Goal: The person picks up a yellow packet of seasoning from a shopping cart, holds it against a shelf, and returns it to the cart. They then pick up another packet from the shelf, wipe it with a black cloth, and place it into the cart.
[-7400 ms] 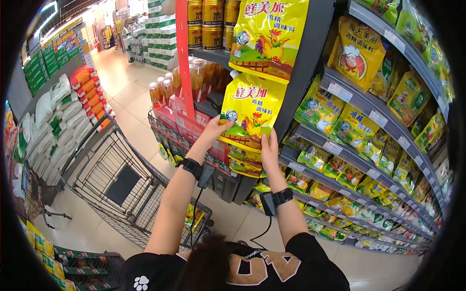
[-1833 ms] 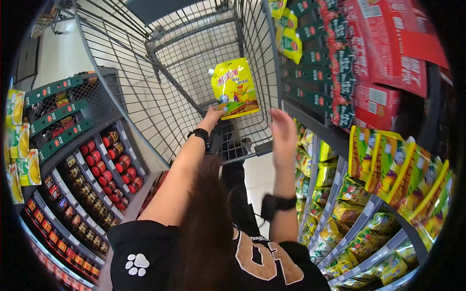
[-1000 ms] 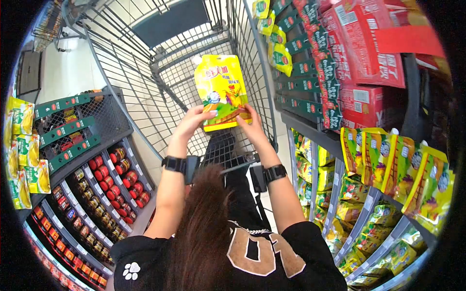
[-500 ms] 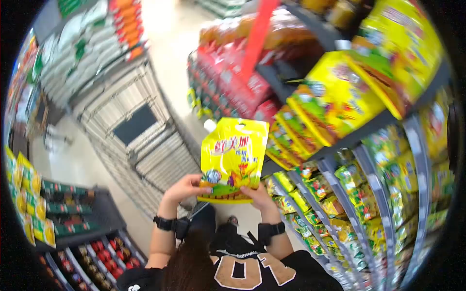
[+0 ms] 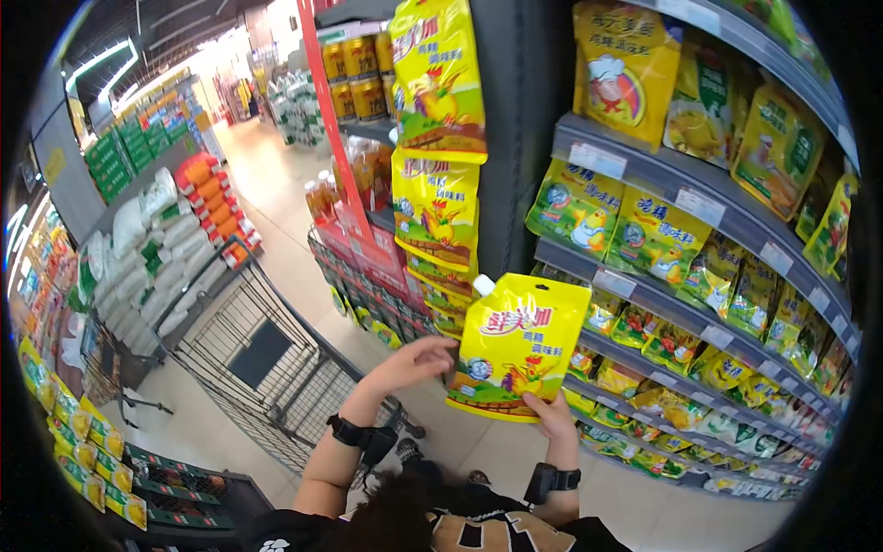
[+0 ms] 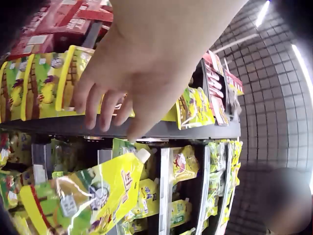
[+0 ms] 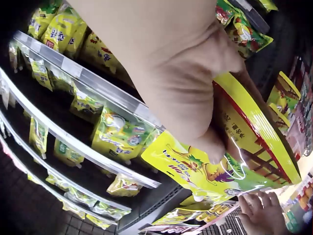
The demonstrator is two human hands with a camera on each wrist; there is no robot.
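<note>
A yellow chicken seasoning pouch (image 5: 515,345) with a white spout cap stands upright before me, its printed front facing me. My right hand (image 5: 555,419) grips its lower right corner, the thumb lying across the front. In the right wrist view, that thumb presses on the pouch (image 7: 188,166), and its bottom edge faces the camera. My left hand (image 5: 411,362) is at the pouch's left side; in the left wrist view, its fingers hang loosely above the pouch (image 6: 105,196), apart from it. Matching pouches (image 5: 437,207) are displayed in a column just behind.
Shelves of seasoning bags (image 5: 662,239) with price rails (image 5: 635,184) curve along the right. A wire shopping cart (image 5: 303,396) stands at the left, with stacked white sacks (image 5: 152,225) beyond. Golden cans (image 5: 359,60) sit behind a red post (image 5: 324,101).
Both hands held the pouch over the cart a second ago. My view has swung up to the shelves; the pouch is now in my right hand alone, and my left hand has let go.
</note>
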